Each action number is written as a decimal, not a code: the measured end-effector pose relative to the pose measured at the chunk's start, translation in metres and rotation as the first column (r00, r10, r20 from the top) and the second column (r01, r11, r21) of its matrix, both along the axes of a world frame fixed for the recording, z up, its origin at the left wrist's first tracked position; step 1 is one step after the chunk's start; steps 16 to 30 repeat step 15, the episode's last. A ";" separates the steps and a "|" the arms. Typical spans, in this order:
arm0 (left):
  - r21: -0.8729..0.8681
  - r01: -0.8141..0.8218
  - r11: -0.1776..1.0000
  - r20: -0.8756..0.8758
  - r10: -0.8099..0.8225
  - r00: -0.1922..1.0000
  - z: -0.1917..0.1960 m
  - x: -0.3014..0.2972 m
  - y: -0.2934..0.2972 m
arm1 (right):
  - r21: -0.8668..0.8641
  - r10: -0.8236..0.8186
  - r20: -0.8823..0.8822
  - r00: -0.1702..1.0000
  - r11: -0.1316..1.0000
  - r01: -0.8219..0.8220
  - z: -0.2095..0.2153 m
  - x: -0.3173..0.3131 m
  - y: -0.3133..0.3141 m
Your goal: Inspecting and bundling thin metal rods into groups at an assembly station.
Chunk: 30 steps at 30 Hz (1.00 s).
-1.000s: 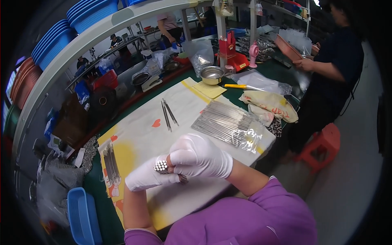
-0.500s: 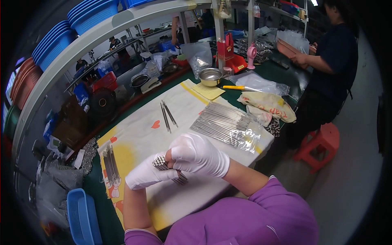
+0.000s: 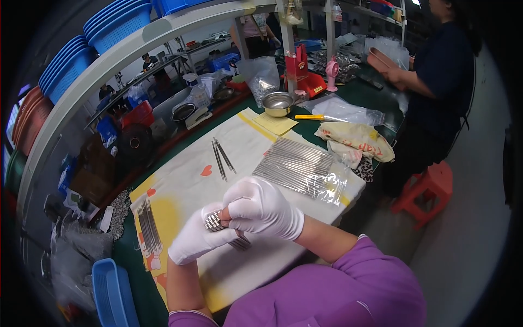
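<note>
In front of me, my gloved left hand [image 3: 197,235] is wrapped round a bundle of thin metal rods [image 3: 213,221], whose bright ends face up and away. My right hand [image 3: 260,210], gloved in white with bare fingertips, closes against the same bundle; the other ends poke out below it. On the cloth [image 3: 185,188] beyond lie a few loose rods [image 3: 222,158]. More rods [image 3: 148,226] lie in a pile at the left. To the right, a row of rods in a clear bag [image 3: 294,166] lies flat. My palms and most of the bundle's length are hidden.
A metal bowl [image 3: 278,103] stands by a yellow paper [image 3: 276,123] and a yellow-handled tool [image 3: 310,117]. Crumpled cloth [image 3: 357,141] lies at right. A blue basket [image 3: 113,291] is at lower left. A co-worker [image 3: 444,82] holds a pink tray [image 3: 384,65] near a red stool [image 3: 427,191].
My right hand has shifted very slightly left, still against the bundle. The bundle's ends look a little more spread to view. The co-worker's tray has tilted.
</note>
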<state>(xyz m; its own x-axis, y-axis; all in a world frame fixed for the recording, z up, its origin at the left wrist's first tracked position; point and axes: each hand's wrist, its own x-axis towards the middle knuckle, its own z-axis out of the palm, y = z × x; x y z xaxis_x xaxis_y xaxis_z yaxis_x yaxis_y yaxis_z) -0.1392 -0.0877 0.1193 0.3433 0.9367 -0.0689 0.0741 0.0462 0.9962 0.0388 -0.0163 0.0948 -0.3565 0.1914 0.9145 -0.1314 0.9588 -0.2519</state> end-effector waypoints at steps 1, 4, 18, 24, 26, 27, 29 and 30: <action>-0.003 -0.015 1.000 0.004 0.015 1.000 -0.003 -0.002 -0.001 | -0.003 0.000 -0.002 1.000 1.000 0.000 0.002 0.001 -0.003; 0.016 -0.041 0.999 0.004 0.041 0.999 -0.007 -0.002 0.000 | -0.008 0.011 0.028 1.000 1.000 -0.010 0.003 0.001 0.001; -0.006 -0.045 0.999 0.029 0.046 0.999 -0.007 -0.001 0.003 | -0.111 0.037 0.131 0.991 0.994 -0.023 0.010 0.000 0.001; -0.006 -0.045 0.999 0.029 0.046 0.999 -0.007 -0.001 0.003 | -0.111 0.037 0.131 0.991 0.994 -0.023 0.010 0.000 0.001; -0.006 -0.045 0.999 0.029 0.046 0.999 -0.007 -0.001 0.003 | -0.111 0.037 0.131 0.991 0.994 -0.023 0.010 0.000 0.001; -0.006 -0.045 0.999 0.029 0.046 0.999 -0.007 -0.001 0.003 | -0.111 0.037 0.131 0.991 0.994 -0.023 0.010 0.000 0.001; -0.006 -0.045 0.999 0.029 0.046 0.999 -0.007 -0.001 0.003 | -0.111 0.037 0.131 0.991 0.994 -0.023 0.010 0.000 0.001; -0.006 -0.045 0.999 0.029 0.046 0.999 -0.007 -0.001 0.003 | -0.111 0.037 0.131 0.991 0.994 -0.023 0.010 0.000 0.001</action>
